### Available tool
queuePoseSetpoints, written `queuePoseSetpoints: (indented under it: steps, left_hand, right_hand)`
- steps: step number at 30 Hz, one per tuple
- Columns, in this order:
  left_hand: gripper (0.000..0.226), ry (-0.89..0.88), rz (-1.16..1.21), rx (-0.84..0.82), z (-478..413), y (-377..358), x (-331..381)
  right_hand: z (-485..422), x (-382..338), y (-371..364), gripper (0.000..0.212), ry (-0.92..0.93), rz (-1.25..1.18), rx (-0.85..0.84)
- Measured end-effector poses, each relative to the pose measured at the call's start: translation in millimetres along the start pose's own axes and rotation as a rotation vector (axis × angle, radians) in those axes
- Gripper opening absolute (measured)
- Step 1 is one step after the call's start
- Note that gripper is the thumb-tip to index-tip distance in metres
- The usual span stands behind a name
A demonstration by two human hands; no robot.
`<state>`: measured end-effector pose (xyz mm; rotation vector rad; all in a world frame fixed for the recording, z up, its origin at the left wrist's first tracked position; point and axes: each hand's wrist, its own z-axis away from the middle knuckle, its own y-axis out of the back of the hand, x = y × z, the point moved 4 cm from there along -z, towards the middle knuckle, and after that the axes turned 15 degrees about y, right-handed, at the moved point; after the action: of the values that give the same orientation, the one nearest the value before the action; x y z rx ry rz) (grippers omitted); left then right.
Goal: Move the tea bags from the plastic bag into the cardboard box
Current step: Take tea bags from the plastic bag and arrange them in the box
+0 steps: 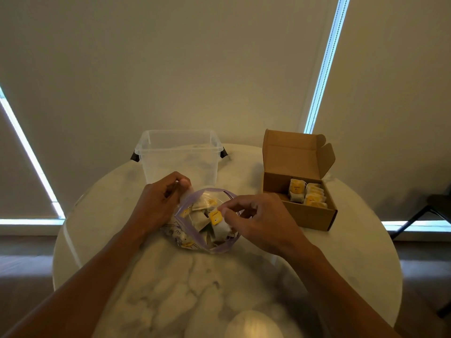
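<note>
A clear plastic bag (pixel 192 240) with a purple zip rim lies open in the middle of the round marble table (pixel 195 284). Several tea bags with yellow tags are inside it. My left hand (pixel 158 203) grips the bag's left rim and holds it open. My right hand (pixel 258 220) pinches one tea bag (pixel 218 223) with a yellow tag at the bag's mouth. The open cardboard box (pixel 307 215) stands at the right, its lid up, with several tea bags (pixel 310 195) standing in a row inside.
A clear plastic tub (pixel 180 157) with black handles stands behind the bag at the table's far edge. A pale rounded object (pixel 253 325) sits at the near edge. A dark chair (pixel 429 211) is at the far right.
</note>
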<state>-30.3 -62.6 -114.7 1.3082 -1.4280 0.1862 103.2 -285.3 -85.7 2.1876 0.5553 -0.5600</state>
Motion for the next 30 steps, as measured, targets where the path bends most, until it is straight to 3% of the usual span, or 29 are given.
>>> queuePoseSetpoints:
  steps: [5, 15, 22, 25, 30]
  left_hand:
    - [0.025, 0.0, -0.002, -0.006, -1, 1, -3]
    - [0.029, 0.03, 0.02, -0.032, -1, 1, -4]
    - [0.032, 0.031, 0.008, -0.036, -2, 0, -4]
    - [0.033, 0.045, 0.016, -0.045, -3, -1, -4]
    - [0.028, 0.027, 0.024, -0.045, -3, -2, -6]
  right_hand:
    - [-1, 6, -5, 0.015, -0.077, -0.058, 0.017]
    - [2, 13, 31, 0.018, -0.191, -0.407, 0.111]
    - [13, 26, 70, 0.029, -0.21, -0.454, 0.351]
    - [15, 23, 64, 0.022, -0.158, -0.371, 0.293]
    - [6, 5, 18, 0.025, 0.016, -0.029, -0.029]
